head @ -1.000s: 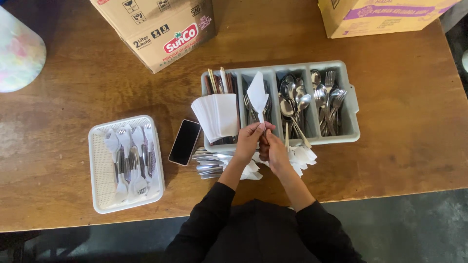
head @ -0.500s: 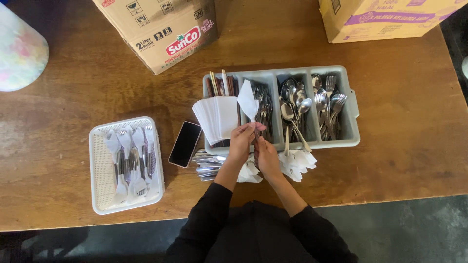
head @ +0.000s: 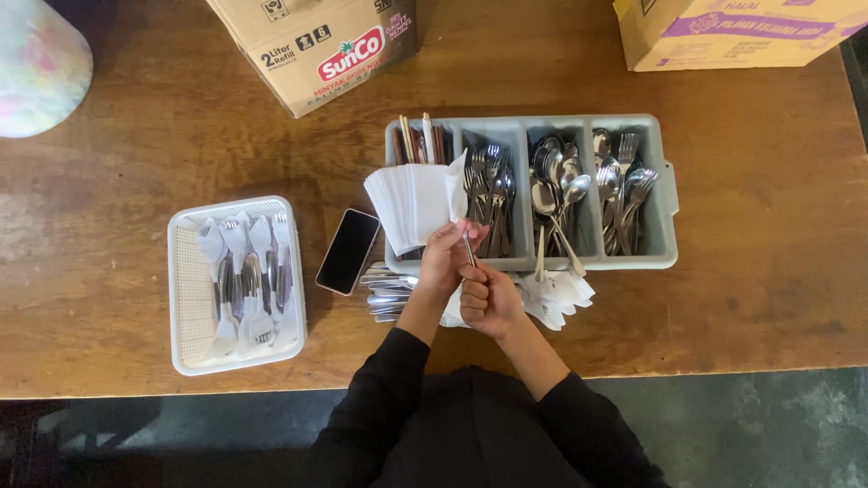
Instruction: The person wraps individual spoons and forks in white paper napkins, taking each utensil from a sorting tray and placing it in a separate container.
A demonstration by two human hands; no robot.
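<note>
Seen from above, a person in black sleeves works at a wooden tabletop (head: 136,136). The left hand (head: 449,258) pinches a thin metal cutlery handle (head: 467,249) with a white napkin (head: 457,185) around its upper end, at the near edge of a grey cutlery tray (head: 671,217). The right hand (head: 488,298) is curled closed around the handle's lower end. Half a second earlier the napkin stood up higher and more open; now it lies lower, against the stack of white napkins (head: 411,203). The right hand has dropped nearer the body. A phone (head: 347,251) and a white basket (head: 185,298) of wrapped cutlery lie to the left.
</note>
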